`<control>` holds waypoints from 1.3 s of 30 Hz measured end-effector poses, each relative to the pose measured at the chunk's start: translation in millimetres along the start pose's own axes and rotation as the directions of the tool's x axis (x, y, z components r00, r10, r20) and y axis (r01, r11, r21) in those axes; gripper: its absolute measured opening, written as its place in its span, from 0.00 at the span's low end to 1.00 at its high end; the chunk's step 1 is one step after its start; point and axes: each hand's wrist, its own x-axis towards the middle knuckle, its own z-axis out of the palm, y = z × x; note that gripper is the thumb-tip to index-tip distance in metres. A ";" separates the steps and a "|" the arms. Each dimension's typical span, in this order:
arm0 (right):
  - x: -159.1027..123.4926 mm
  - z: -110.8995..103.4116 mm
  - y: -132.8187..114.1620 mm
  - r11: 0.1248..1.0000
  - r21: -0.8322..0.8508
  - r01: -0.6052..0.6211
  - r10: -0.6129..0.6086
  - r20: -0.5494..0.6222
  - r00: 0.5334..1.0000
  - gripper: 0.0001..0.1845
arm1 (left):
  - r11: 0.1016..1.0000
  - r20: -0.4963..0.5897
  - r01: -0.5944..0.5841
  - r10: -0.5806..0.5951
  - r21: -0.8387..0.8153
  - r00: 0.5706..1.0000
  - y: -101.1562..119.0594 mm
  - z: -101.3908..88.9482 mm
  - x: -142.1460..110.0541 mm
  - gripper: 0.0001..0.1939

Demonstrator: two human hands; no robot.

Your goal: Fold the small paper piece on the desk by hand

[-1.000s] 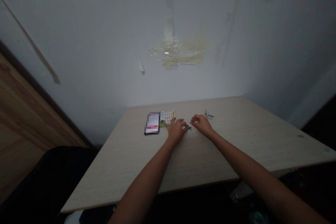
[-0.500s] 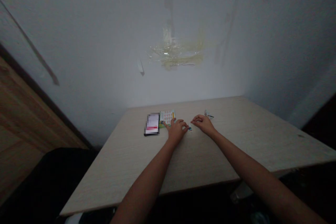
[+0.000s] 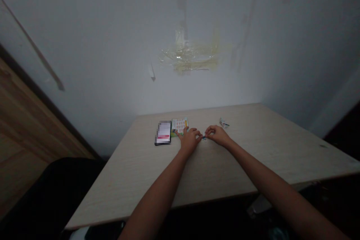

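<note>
My left hand (image 3: pixel 190 139) rests on the table over the lower edge of a printed card (image 3: pixel 180 124) with a green border. Its thumb and index finger pinch one end of a small blue-and-white piece (image 3: pixel 204 138), whose kind is too small to make out. Just right of that piece, my right hand (image 3: pixel 216 135) is closed in a pinch. Its fingertips are almost at the piece; whatever they hold, if anything, is hidden.
A phone (image 3: pixel 163 133) with a lit, blurred screen and dark case lies left of the card. Beyond my right hand is a crumpled wrapper (image 3: pixel 224 122). The pale wooden table (image 3: pixel 219 176) meets a wall (image 3: pixel 112 45) bearing old tape (image 3: pixel 194 56). A dark chair (image 3: pixel 64 180) stands at left.
My right hand drew slightly right, then came back down and left toward the small piece. The left hand has kept its pinch and place.
</note>
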 end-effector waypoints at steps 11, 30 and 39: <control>-4.4 -1.4 1.5 0.998 0.062 -0.024 0.018 0.088 0.996 0.07 | 1.000 0.012 0.005 -0.005 -0.004 1.000 1.9 -3.3 -1.2 0.10; -7.8 -3.5 -0.7 0.989 0.147 0.013 -0.023 0.069 0.997 0.12 | 0.999 -0.013 0.001 -0.001 -0.036 1.000 -4.2 4.0 1.9 0.08; -5.1 -1.1 2.1 0.997 0.001 0.075 -0.075 -0.010 0.997 0.09 | 0.999 0.003 0.000 0.000 -0.052 1.000 -3.0 0.2 1.3 0.09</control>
